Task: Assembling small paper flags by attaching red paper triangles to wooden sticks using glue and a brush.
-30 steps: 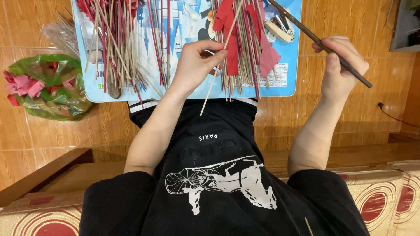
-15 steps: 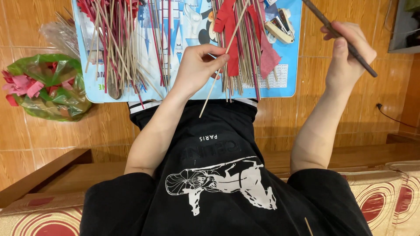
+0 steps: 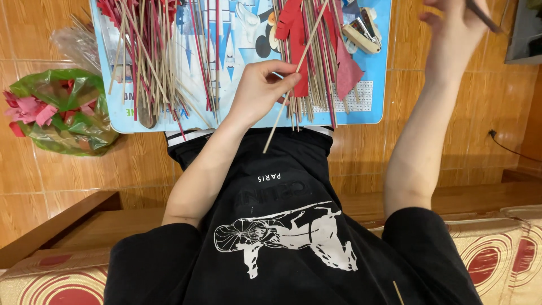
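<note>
- Head view: the left hand (image 3: 261, 93) pinches one bamboo stick (image 3: 293, 73) between thumb and fingertips, fingers closed on its middle; gripped there, the stick appears balanced and easy to steer
- The stick slants from the upper right, over the red paper strip (image 3: 293, 39), down to the lower left, its lower end hanging past the near edge of the blue board (image 3: 237, 68) above the black shirt (image 3: 282, 226)
- The stick is thin, straight and pale tan, bare along the part in view
- The right hand (image 3: 454, 34) is raised beside the board at the upper right, fingers clenched on a dark thin rod (image 3: 484, 17); most of the rod is cut off by the frame edge
- Loose sticks (image 3: 147, 51) lie in heaps on the board, some with red wrapping, probably kept within reach of both hands
- A small stapler-like tool (image 3: 361, 36) lies at the board's right part
- A green bag (image 3: 62, 113) of pink and red paper rests on the wooden floor, left of the board
</note>
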